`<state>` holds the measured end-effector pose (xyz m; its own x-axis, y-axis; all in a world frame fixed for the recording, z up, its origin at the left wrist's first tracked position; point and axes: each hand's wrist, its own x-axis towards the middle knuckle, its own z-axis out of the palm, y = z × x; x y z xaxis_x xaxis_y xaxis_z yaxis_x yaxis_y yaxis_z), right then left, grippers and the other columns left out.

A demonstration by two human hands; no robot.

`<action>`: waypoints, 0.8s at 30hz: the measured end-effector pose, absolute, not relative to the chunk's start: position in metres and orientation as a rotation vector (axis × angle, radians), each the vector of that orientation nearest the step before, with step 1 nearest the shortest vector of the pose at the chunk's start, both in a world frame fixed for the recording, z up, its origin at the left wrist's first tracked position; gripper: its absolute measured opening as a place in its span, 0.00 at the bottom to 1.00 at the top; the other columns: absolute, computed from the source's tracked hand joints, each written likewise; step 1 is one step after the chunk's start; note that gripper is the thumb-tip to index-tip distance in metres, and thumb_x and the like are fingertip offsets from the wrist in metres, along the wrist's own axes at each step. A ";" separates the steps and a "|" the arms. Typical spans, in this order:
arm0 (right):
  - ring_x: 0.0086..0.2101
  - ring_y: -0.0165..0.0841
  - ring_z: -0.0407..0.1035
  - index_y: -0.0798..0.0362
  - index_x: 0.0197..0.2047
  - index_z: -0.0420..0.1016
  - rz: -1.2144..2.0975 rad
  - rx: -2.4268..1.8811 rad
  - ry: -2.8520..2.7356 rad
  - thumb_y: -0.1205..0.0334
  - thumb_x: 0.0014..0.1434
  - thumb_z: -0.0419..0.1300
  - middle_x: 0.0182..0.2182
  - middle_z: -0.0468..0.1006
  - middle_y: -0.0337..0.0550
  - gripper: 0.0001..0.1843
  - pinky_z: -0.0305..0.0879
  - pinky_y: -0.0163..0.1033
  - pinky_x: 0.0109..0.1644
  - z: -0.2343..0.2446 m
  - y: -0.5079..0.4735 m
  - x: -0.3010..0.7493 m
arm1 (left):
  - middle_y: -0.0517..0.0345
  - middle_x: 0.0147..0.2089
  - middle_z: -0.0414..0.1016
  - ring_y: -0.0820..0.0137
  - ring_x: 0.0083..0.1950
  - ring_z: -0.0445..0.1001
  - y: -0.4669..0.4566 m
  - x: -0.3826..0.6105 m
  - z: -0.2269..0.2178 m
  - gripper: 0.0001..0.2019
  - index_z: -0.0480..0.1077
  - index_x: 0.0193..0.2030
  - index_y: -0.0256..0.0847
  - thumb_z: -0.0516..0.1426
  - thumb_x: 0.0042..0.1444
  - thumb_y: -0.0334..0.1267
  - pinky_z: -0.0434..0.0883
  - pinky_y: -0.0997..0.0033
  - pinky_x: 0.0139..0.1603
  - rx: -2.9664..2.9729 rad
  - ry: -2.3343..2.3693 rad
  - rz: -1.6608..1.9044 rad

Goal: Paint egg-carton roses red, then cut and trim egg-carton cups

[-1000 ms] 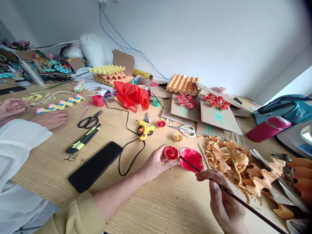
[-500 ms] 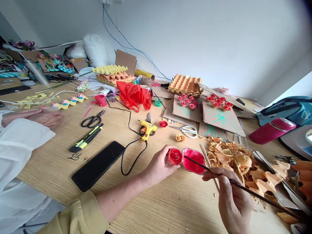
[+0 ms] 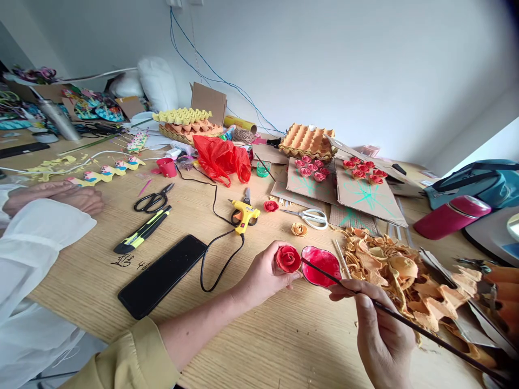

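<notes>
Red rose point(image 3: 288, 260): one, pinched in left hand point(image 3: 263, 276); one brush point(image 3: 425, 332), gripped in right hand point(image 3: 381, 327).

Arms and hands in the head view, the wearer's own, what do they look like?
The left hand is bare, with no glove or ring visible. A plain mustard-tan sleeve ends partway along the left forearm. The right hand is also ungloved; no right sleeve shows.
</notes>
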<state>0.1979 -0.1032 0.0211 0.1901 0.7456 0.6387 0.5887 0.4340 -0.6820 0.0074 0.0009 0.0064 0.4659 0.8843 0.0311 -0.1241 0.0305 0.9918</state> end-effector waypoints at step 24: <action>0.31 0.31 0.79 0.50 0.44 0.76 0.136 -1.253 -1.498 0.58 0.74 0.52 0.30 0.84 0.37 0.12 0.73 0.36 0.38 0.027 -0.102 0.195 | 0.50 0.49 0.76 0.64 0.47 0.77 0.003 0.007 0.006 0.28 0.66 0.48 0.39 0.72 0.48 0.49 0.73 0.64 0.49 1.231 0.652 0.928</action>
<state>0.1949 -0.1024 0.0265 0.1872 0.7390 0.6471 0.6099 0.4290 -0.6663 0.0067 0.0027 0.0064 0.4934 0.8676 0.0622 -0.2358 0.0645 0.9697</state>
